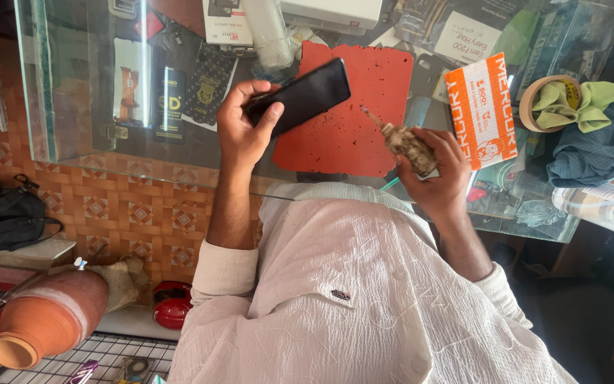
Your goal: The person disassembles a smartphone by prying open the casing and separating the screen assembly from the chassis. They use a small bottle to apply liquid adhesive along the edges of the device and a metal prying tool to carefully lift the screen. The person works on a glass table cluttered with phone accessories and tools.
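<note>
An orange and white box point(480, 110) lies at the right edge of the red mat point(349, 121). Under the glass tabletop point(58, 107), flat black and white retail packs point(168, 103) lie side by side. The phone's point(300, 96) screen is dark.

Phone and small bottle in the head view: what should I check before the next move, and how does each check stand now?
1. Left hand grips the black phone firmly: ok.
2. Right hand holds the grimy nozzle bottle securely: ok.
3. Nozzle tip apart from the phone: ok, a small gap shows.
4. Phone held above the red mat: ok.
5. Nozzle open: cannot tell.
6. Which face of the phone is up: cannot tell.
</note>
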